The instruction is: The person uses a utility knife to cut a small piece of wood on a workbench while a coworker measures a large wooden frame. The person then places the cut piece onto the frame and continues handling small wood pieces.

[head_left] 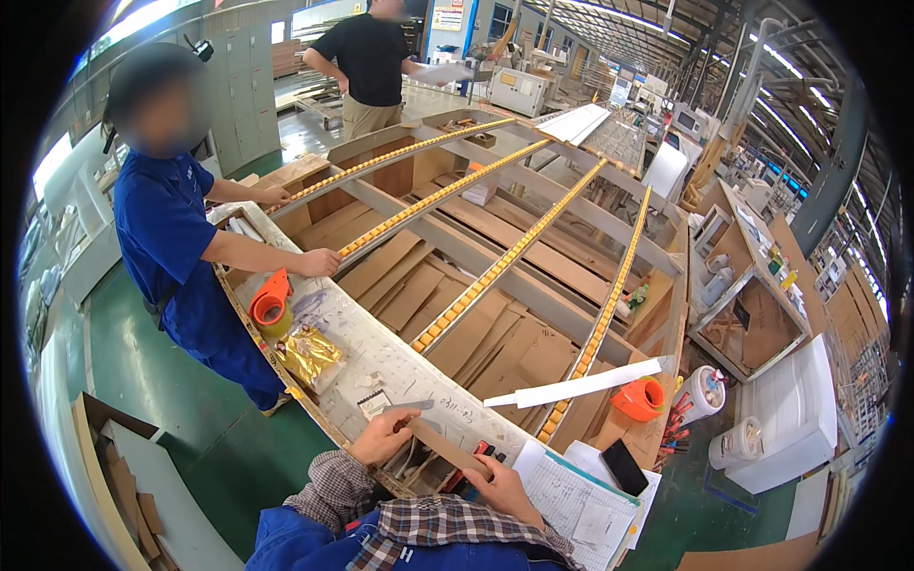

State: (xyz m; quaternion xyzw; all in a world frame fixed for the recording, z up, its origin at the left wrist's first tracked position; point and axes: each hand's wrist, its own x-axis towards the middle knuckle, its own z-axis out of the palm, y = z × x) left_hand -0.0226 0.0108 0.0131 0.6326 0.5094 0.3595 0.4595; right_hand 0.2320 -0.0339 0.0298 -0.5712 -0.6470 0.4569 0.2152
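A flat brown strip (446,447), cardboard or thin wood, slants between my hands above the front edge of the workbench. My left hand (381,438) is closed at its upper left end. Beside those fingers a thin grey flat piece (413,404) sticks out; whether I hold it too is unclear. My right hand (505,490) pinches the lower right end of the strip. Close to that hand lie written sheets (576,504) and a black phone (624,466). A small notepad (374,404) rests on the bench just past my left hand.
Yellow roller tracks (509,257) run across the wooden bench frame, with cardboard sheets (486,343) below. White strips (576,383) and an orange tape dispenser (638,398) lie at right; another dispenser (271,303) and a gold packet (309,357) at left. A co-worker (171,209) touches the tracks; another person (367,71) stands behind.
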